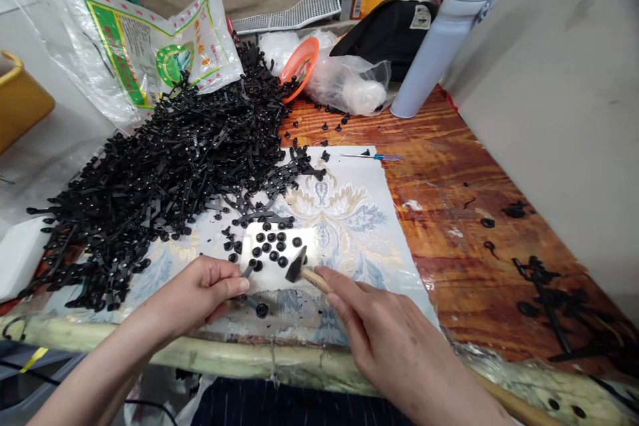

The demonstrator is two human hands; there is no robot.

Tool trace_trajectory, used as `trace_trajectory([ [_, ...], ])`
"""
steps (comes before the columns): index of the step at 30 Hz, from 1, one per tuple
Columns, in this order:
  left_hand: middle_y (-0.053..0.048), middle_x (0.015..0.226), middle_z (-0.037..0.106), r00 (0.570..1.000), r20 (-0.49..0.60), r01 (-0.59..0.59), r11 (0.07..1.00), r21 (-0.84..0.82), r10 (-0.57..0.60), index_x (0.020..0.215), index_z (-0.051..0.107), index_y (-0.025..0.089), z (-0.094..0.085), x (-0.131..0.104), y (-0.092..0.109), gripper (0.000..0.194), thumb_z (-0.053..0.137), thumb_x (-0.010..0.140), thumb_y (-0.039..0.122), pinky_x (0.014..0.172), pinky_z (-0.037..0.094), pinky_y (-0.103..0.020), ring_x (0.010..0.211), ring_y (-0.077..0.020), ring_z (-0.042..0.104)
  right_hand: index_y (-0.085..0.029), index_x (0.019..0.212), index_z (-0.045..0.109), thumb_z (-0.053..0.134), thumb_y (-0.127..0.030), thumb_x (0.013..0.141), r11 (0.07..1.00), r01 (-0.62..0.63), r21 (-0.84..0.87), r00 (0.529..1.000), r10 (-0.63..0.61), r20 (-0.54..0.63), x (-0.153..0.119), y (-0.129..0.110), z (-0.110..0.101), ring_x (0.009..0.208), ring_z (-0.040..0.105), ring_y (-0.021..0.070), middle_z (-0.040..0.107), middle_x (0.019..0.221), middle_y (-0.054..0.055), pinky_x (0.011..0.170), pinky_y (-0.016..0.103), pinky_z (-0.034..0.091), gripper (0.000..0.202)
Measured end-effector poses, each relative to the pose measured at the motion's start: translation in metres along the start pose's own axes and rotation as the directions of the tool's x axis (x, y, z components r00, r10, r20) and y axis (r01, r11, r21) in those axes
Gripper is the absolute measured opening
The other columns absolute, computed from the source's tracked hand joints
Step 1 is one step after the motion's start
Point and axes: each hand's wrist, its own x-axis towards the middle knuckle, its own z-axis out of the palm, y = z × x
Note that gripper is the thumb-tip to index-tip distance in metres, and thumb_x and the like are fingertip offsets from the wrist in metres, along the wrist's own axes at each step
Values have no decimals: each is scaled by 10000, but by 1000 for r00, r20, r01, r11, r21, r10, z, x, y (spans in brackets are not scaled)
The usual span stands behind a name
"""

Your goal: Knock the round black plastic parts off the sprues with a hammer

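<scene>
My left hand (pixel 214 285) pinches a small black part with a strip-like arm (pixel 248 270). One round end of it rests at the edge of a white block (pixel 312 239), and another round black end (pixel 261 310) pokes out below my fingers. In my right hand (pixel 382 329) is a small hammer (pixel 295 267), gripped by its wooden handle. The dark hammer head hovers over or rests on the block, just right of the strip; which, I cannot tell. Several round black caps (pixel 274 255) sit on the block.
A large heap of black parts (pixel 200 146) covers the left of the table. A blue-handled screwdriver (pixel 387 158) lies on the patterned sheet (pixel 359 226). Behind stand an orange bowl (pixel 302 66), plastic bags (pixel 367 86) and a pale blue bottle (pixel 434 53). Black scraps (pixel 544 286) lie right.
</scene>
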Motion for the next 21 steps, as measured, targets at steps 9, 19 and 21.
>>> trace_trajectory([
  [9, 95, 391, 375, 997, 37, -61, 996, -57, 63, 539, 400, 209, -3, 1, -8, 449, 561, 770, 558, 342, 129, -185, 326, -35, 197, -273, 1335, 507, 322, -212, 931, 998, -56, 29, 997, 54, 49, 0, -1, 1, 620, 671, 201, 737, 915, 70, 638, 366, 542, 449],
  [19, 88, 406, 372, 995, 27, -96, 995, -38, 97, 537, 400, 207, -2, -1, -8, 435, 532, 819, 511, 368, 164, -197, 348, -45, 226, -274, 1352, 484, 286, -269, 957, 996, -73, 55, 996, 71, 46, -1, -2, 1, 633, 669, 206, 721, 845, 61, 680, 390, 547, 442],
  [21, 93, 411, 359, 996, 30, -88, 996, -20, 89, 540, 378, 213, 0, -1, -5, 423, 535, 812, 496, 367, 143, -198, 358, -46, 207, -281, 1354, 478, 278, -270, 963, 996, -68, 64, 997, 65, 40, -1, -2, 1, 634, 671, 201, 726, 872, 62, 658, 373, 545, 440],
])
